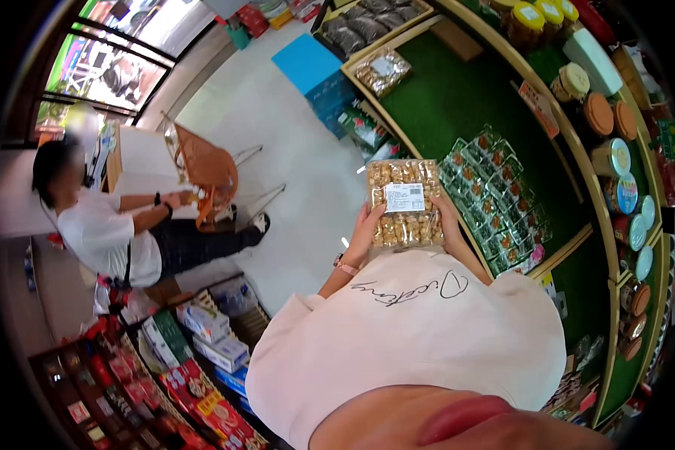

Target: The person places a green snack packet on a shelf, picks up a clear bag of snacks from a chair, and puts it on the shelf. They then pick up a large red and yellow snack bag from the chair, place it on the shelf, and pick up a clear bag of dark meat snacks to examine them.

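**Cream sweatshirt [405, 330], snack packet [405, 202] in both hands**

Left hand [361, 234] and right hand [448, 221] clasp the clear packet's side edges, holding it over the white floor [292, 150] beside a green-lined shelf [442, 97]. Small green sachets [495, 202] lie just right of it; lidded jars [574, 82] line the shelf's curved rim. Across the floor another person [105, 229] sits near an orange chair [206, 169].

The clear packet [405, 225] shows golden-brown pieces under 1 white label [404, 197] with black print. The shelf surface [442, 97] is deep green. The small packets [495, 202] are green with red-brown spots. The sweatshirt [412, 330] is cream with black script. The crate [315, 67] is bright blue. The chair [206, 161] is orange.
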Demonstrator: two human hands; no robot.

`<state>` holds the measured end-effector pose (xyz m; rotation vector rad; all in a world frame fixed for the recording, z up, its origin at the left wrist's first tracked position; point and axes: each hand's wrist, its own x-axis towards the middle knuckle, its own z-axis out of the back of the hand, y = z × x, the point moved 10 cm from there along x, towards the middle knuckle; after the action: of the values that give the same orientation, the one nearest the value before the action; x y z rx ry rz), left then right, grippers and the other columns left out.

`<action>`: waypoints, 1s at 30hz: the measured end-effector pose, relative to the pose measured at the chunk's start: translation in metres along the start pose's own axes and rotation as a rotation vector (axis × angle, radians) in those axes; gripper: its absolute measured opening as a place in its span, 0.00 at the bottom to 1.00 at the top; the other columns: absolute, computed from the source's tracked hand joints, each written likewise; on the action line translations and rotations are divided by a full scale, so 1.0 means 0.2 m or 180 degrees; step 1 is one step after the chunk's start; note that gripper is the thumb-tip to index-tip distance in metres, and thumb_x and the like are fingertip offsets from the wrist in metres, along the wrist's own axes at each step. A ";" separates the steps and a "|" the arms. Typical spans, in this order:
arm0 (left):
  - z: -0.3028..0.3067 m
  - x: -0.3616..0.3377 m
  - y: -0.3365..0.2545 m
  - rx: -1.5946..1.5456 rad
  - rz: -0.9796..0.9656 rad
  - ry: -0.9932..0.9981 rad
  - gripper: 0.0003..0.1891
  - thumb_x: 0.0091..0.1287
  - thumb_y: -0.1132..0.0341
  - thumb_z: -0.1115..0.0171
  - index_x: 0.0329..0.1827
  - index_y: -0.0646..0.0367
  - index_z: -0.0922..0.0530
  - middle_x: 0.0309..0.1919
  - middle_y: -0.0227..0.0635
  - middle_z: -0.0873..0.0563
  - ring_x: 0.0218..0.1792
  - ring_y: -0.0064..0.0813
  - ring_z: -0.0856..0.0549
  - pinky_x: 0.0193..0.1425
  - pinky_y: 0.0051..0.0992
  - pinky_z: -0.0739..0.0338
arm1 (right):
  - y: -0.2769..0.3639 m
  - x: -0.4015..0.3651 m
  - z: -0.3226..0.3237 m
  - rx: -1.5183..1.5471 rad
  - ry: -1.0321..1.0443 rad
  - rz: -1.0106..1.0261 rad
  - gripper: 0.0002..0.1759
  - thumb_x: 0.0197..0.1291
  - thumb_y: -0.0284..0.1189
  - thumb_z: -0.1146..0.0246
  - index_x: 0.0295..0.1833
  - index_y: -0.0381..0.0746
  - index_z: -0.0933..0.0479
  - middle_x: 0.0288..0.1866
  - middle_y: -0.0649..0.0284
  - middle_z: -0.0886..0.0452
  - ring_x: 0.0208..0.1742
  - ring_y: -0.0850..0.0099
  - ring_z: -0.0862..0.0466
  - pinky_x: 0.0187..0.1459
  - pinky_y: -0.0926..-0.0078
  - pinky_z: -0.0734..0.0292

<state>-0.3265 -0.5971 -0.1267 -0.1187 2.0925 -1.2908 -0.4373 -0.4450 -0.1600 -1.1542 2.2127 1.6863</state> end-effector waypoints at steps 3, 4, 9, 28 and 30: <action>0.10 0.25 -0.19 0.0222 0.0051 0.0135 0.23 0.64 0.59 0.46 0.56 0.66 0.34 0.49 0.33 0.25 0.49 0.20 0.28 0.55 0.21 0.35 | 0.09 0.22 -0.17 0.0396 -0.0094 0.0155 0.24 0.58 0.35 0.43 0.57 0.34 0.34 0.48 0.65 0.26 0.49 0.77 0.27 0.52 0.82 0.36; 0.12 0.36 -0.26 0.0249 0.0072 0.0274 0.23 0.65 0.59 0.46 0.56 0.66 0.34 0.48 0.33 0.24 0.49 0.20 0.28 0.55 0.21 0.35 | 0.12 0.28 -0.22 0.0500 -0.0174 0.0174 0.24 0.59 0.35 0.44 0.57 0.34 0.35 0.49 0.65 0.26 0.49 0.77 0.27 0.52 0.82 0.36; 0.16 0.80 -0.48 0.0509 -0.0076 0.0860 0.23 0.65 0.62 0.45 0.59 0.64 0.35 0.50 0.33 0.24 0.47 0.18 0.26 0.53 0.19 0.32 | 0.21 0.58 -0.31 0.0631 -0.0578 0.0224 0.25 0.59 0.40 0.44 0.58 0.37 0.36 0.49 0.64 0.27 0.50 0.76 0.28 0.52 0.79 0.35; -0.20 2.15 -0.01 0.2083 -0.0135 0.1955 0.34 0.56 0.67 0.38 0.64 0.66 0.42 0.51 0.40 0.24 0.49 0.25 0.25 0.54 0.22 0.32 | -0.12 1.66 0.33 0.1709 -0.1669 0.0249 0.31 0.61 0.51 0.50 0.56 0.35 0.35 0.51 0.60 0.25 0.49 0.69 0.23 0.49 0.72 0.27; -0.26 2.32 -0.02 0.2409 -0.0437 0.1889 0.32 0.56 0.65 0.39 0.63 0.65 0.39 0.43 0.41 0.21 0.42 0.26 0.23 0.47 0.24 0.29 | -0.12 1.81 0.38 0.2009 -0.1701 0.0250 0.32 0.62 0.52 0.53 0.58 0.35 0.36 0.52 0.60 0.26 0.49 0.68 0.24 0.49 0.71 0.28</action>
<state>-0.7170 -0.7473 -0.3352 0.5154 1.8910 -2.3251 -0.6999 -0.5569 -0.3954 -0.4076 2.1802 1.0076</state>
